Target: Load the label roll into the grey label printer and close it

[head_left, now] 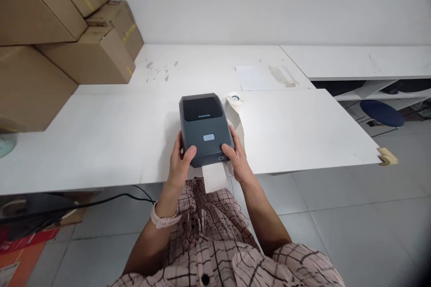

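Both our left hand (179, 161) and right hand (237, 157) curl half-closed around the boxy dark-grey plastic printer (207, 129), by the flat white table's (289, 134) front edge. We should squeeze evenly, clear of the white paper strip (214, 178).

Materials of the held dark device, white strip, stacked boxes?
Dark device: probably plastic, matte, judging by its even, moulded-looking shell.
White strip: likely paper, matte, thin-looking.
Boxes: apparently cardboard, dull brown, with straight folded edges.

A pale pink strap (164, 222) rings the left wrist; the pink checked garment (215, 260) has thin dark lines, a black button (205, 279) and loose, short sleeves (305, 260).
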`<move>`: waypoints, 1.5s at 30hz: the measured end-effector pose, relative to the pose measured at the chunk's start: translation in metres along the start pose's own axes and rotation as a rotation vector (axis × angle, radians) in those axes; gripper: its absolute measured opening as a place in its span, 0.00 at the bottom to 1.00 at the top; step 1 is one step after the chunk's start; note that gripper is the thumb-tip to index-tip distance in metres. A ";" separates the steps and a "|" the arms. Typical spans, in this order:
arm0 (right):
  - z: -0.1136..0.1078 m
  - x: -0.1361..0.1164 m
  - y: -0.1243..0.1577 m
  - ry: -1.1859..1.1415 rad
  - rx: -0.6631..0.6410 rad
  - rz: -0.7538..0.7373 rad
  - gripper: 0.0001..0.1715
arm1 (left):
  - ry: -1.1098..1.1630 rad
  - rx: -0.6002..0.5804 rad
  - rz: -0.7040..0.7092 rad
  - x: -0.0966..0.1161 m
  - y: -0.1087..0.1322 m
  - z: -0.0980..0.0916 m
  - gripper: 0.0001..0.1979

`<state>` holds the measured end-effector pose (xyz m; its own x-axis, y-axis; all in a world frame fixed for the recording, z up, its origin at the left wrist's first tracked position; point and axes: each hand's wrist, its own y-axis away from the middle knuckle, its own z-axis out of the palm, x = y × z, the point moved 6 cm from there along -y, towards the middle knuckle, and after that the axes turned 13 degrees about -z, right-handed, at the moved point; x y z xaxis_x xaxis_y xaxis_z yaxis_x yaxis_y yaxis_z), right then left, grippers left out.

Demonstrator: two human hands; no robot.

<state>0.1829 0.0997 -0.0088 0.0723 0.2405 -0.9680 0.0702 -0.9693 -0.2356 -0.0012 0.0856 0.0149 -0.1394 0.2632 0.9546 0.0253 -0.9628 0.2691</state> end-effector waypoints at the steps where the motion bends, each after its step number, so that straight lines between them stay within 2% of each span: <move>1: 0.000 0.001 0.000 0.012 0.017 -0.014 0.51 | -0.003 0.007 0.028 0.001 -0.001 0.000 0.38; 4: -0.002 0.001 0.000 0.032 0.077 -0.048 0.51 | -0.029 0.039 0.064 0.003 -0.006 -0.001 0.37; 7: -0.003 -0.001 -0.002 0.046 0.059 -0.064 0.49 | -0.070 0.071 0.077 0.001 -0.002 -0.003 0.37; 9: -0.003 -0.002 -0.002 0.048 0.032 -0.065 0.47 | -0.108 0.231 0.138 -0.004 0.014 -0.010 0.32; 11: -0.003 -0.001 -0.002 0.035 0.027 -0.058 0.47 | -0.153 0.482 0.228 -0.012 0.040 -0.019 0.22; 12: -0.003 -0.001 -0.002 0.030 0.033 -0.058 0.47 | -0.169 0.568 0.260 -0.017 0.054 -0.021 0.14; 13: -0.003 0.000 -0.002 0.027 0.040 -0.063 0.47 | -0.187 0.535 0.239 -0.024 0.061 -0.017 0.13; 15: -0.003 0.000 -0.002 0.030 0.054 -0.087 0.46 | -0.209 0.344 0.115 -0.038 0.066 -0.003 0.23; 18: -0.003 0.000 -0.002 0.038 0.066 -0.104 0.45 | -0.098 0.071 -0.188 -0.052 0.058 0.018 0.28; 20: -0.003 0.001 -0.002 0.036 0.067 -0.093 0.44 | 0.041 -0.020 -0.352 -0.056 0.052 0.028 0.25; 22: -0.003 0.002 -0.002 0.042 0.059 -0.084 0.45 | 0.137 -0.059 -0.419 -0.056 0.047 0.034 0.23; 24: -0.003 0.001 -0.001 0.044 0.052 -0.080 0.45 | 0.141 -0.057 -0.392 -0.056 0.044 0.034 0.22; 27: -0.004 -0.006 -0.003 0.048 0.049 -0.087 0.44 | 0.017 -0.026 -0.269 -0.056 0.043 0.029 0.24; 31: -0.005 -0.033 -0.020 0.171 -0.014 -0.181 0.48 | -0.130 -0.011 -0.150 -0.055 0.041 0.024 0.28; 34: -0.002 -0.048 -0.040 0.241 -0.092 -0.199 0.53 | -0.158 -0.028 -0.131 -0.055 0.039 0.022 0.29; 37: 0.001 -0.049 -0.053 0.240 -0.140 -0.167 0.55 | -0.187 -0.044 -0.125 -0.056 0.036 0.021 0.29; 45: 0.000 -0.049 -0.052 0.122 -0.142 -0.142 0.54 | -0.197 -0.035 -0.082 -0.055 0.034 0.019 0.31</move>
<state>0.1756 0.1387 0.0512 0.1704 0.3863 -0.9065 0.2272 -0.9106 -0.3453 0.0258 0.0393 -0.0258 0.0571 0.3441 0.9372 -0.0130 -0.9384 0.3454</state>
